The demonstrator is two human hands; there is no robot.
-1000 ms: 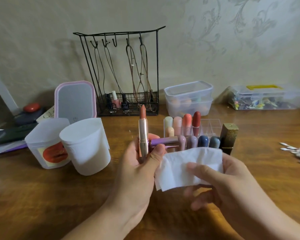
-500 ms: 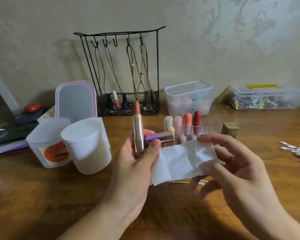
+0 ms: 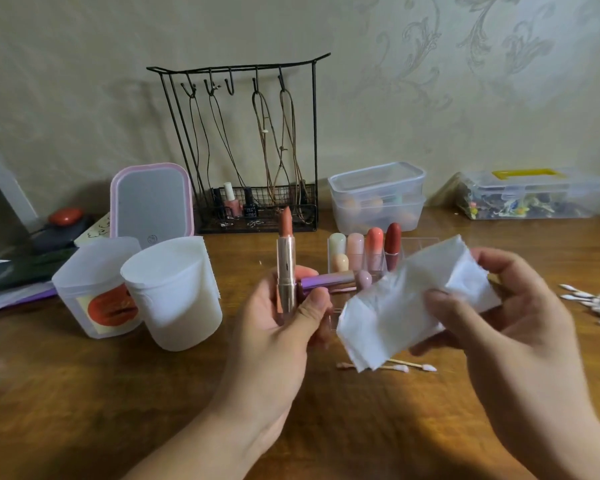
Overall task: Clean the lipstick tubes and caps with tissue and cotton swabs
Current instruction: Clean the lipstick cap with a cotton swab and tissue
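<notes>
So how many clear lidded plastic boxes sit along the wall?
3: two stacked boxes, upper on lower, right of the wire rack, and a yellow-handled one far right. More may lie outside the frame.

left hand (image 3: 274,327): bare, no ring, no glove; thumbnail short and unpainted
left forearm (image 3: 201,441): bare to the lower edge of the view, no sleeve, watch or bracelet showing
right hand (image 3: 492,323): bare, no ring, no glove; the nails that show are short and plain, fingers slightly blurred
right forearm (image 3: 568,441): bare to the corner of the view, no sleeve or band showing
rest of the person: outside the view; only the two hands and forearms show
</notes>
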